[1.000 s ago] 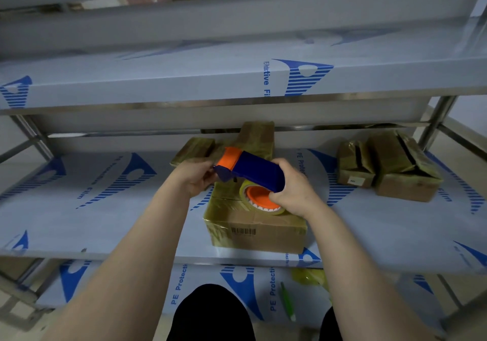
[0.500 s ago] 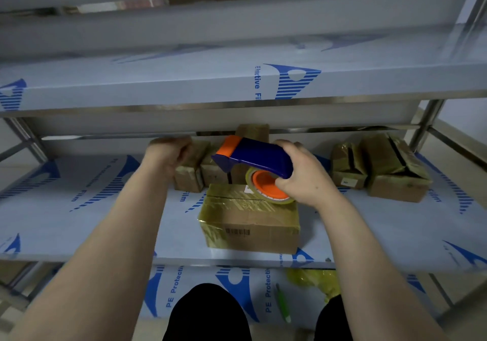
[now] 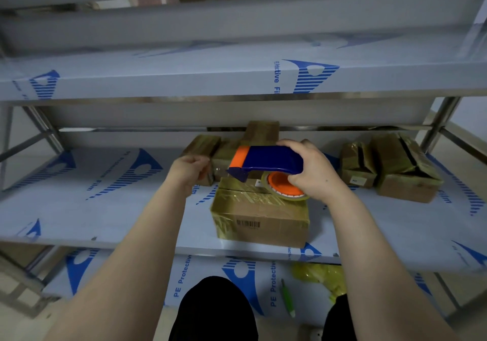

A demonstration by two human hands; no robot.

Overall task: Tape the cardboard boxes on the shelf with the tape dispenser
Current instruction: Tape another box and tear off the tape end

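- Dark trousers (image 3: pixel 216 311) at the bottom edge, person facing the rack.
- Lower shelf (image 3: pixel 126 274): green stick (image 3: pixel 287 298) and crumpled yellow plastic (image 3: pixel 320 274) lie under the middle shelf's front edge, right of centre.
- Middle shelf (image 3: pixel 105 209), blue-printed film on it, carries all the boxes.
- Big box (image 3: pixel 261 217) sits at the shelf's front edge, about mid-width. Barcode on its near face, glossy tape across the top.
- Right hand (image 3: pixel 313 174) grips the tape dispenser (image 3: pixel 266 160): fingers wrapped over the blue body, thumb under it by the orange tape roll (image 3: pixel 283 186).
- Dispenser is over the far part of the big box's top, orange nose pointing left. Can't tell if the roll touches the box.
- Left hand (image 3: pixel 188 170) is left of the dispenser, fingers curled tight on the near end of a small box (image 3: pixel 205 147) just behind the big box's left corner.
- Tall box (image 3: pixel 263 132) stands at the shelf's back edge, behind the dispenser.
- Toward the back right corner: short box (image 3: pixel 357 164) touching a wide box (image 3: pixel 405 174), both well apart from the big box.
- Upper shelf (image 3: pixel 184 77) overhangs everything, same blue-printed film.
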